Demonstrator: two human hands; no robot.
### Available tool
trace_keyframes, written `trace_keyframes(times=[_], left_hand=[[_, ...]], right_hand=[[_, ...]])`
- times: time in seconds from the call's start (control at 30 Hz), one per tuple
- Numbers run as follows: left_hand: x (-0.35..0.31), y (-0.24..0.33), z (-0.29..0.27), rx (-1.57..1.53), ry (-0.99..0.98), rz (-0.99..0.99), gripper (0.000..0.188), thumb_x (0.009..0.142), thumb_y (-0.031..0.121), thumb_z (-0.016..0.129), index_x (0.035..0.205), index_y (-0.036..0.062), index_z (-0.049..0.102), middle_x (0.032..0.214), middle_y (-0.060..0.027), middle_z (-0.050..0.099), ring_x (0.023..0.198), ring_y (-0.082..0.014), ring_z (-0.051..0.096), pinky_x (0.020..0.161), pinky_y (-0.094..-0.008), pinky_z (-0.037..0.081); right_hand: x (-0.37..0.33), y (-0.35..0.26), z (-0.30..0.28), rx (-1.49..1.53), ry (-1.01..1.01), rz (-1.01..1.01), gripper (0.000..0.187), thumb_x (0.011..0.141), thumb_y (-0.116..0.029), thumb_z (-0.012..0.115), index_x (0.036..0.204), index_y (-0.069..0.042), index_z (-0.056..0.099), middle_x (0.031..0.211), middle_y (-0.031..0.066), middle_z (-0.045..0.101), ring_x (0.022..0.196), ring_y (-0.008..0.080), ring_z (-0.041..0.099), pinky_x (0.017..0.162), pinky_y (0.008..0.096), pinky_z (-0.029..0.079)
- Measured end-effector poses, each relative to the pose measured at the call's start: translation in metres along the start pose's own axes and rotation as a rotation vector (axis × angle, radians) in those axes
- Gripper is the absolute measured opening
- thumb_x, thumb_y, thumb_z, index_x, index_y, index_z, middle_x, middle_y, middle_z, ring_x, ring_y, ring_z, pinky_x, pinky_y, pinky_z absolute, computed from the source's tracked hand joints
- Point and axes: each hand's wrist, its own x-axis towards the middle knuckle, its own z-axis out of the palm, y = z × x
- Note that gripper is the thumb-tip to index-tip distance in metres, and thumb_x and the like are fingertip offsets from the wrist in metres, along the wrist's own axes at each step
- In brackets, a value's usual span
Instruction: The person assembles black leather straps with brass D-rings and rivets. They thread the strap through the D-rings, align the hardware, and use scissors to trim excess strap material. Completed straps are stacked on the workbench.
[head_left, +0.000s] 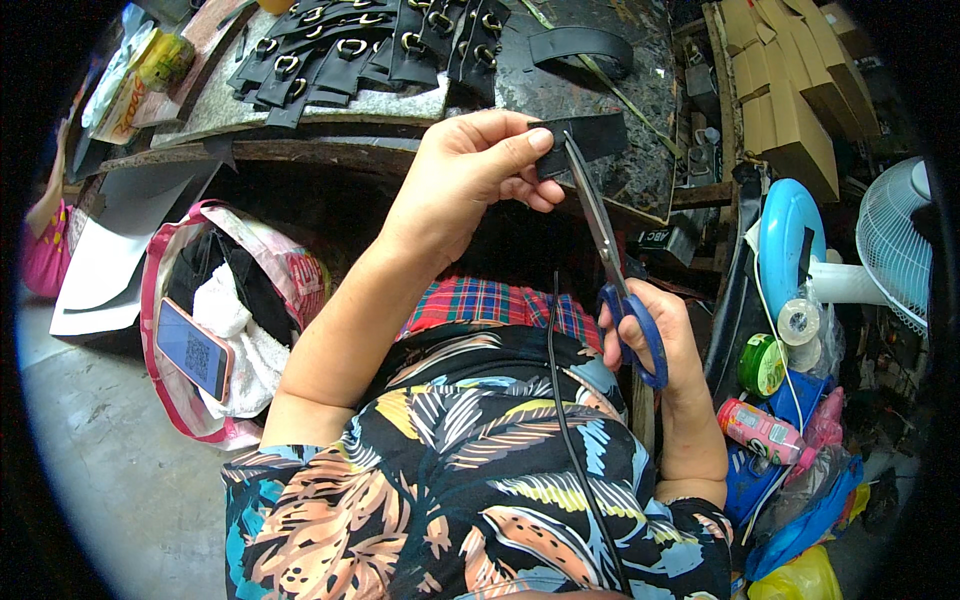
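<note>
My left hand [468, 172] is raised in front of the bench, pinching a short black strip [601, 136], perhaps leather, between thumb and fingers. The strip's free end points right. Scissors [602, 228] with blue handles are in my right hand [668, 338], with thumb and fingers through the loops. Their blades point up and to the left, and the tips overlap the strip close to my left thumb. The blades look nearly together; whether they touch the strip I cannot tell. Beyond my hands, a curved black strap [585, 44] lies on the bench.
Several black straps with metal rings [350, 48] lie on a pale board [405, 110] on the worn bench [655, 115]. A bag [300, 270] at left holds a phone [195, 350] and white cloth. At right are cardboard boxes [790, 120], a fan [895, 225] and a pink bottle [758, 430].
</note>
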Motion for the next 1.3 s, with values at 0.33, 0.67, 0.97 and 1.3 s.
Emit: trace_keyframes(times=[0.33,0.67,0.97,1.3], left_hand=[[-0.002,-0.001,0.007,-0.144,0.02,-0.001,0.018,0.101,0.017,0.069,0.104,-0.0011,0.069,0.081,-0.0062,0.069,0.072,-0.0161,0.073,0.066,-0.0269,0.062],[-0.001,0.003,0.004,-0.166,0.064,0.028,0.014,0.101,0.016,0.068,0.101,0.0019,0.068,0.082,-0.0043,0.068,0.069,-0.0138,0.071,0.064,-0.0251,0.06],[0.002,0.025,0.008,0.083,-0.261,0.004,0.016,0.095,0.01,0.073,0.104,-0.0014,0.068,0.081,-0.0055,0.069,0.062,-0.0107,0.064,0.058,-0.024,0.052],[0.061,0.02,0.007,1.53,0.29,0.719,0.049,0.084,0.008,0.079,0.13,0.011,0.061,0.09,-0.0108,0.07,0.081,-0.0253,0.07,0.071,-0.0371,0.056]], right_hand=[[0.001,0.001,-0.003,-0.029,0.046,-0.005,0.027,0.092,-0.02,0.081,0.097,0.0,0.064,0.077,0.0025,0.066,0.063,0.0082,0.065,0.055,0.0233,0.052],[0.006,0.005,-0.016,-0.21,0.084,-0.064,0.023,0.087,-0.013,0.084,0.091,-0.001,0.064,0.072,0.0011,0.065,0.061,0.0062,0.063,0.054,0.0232,0.049],[0.064,-0.035,-0.059,-0.158,0.3,-0.552,0.049,0.082,-0.02,0.085,0.119,-0.004,0.056,0.122,0.0198,0.072,0.086,0.0102,0.064,0.08,0.0257,0.051],[0.171,-0.068,-0.097,-0.414,0.434,-0.533,0.042,0.081,-0.006,0.085,0.114,-0.005,0.058,0.093,0.0021,0.067,0.087,0.0105,0.064,0.078,0.0271,0.052]])
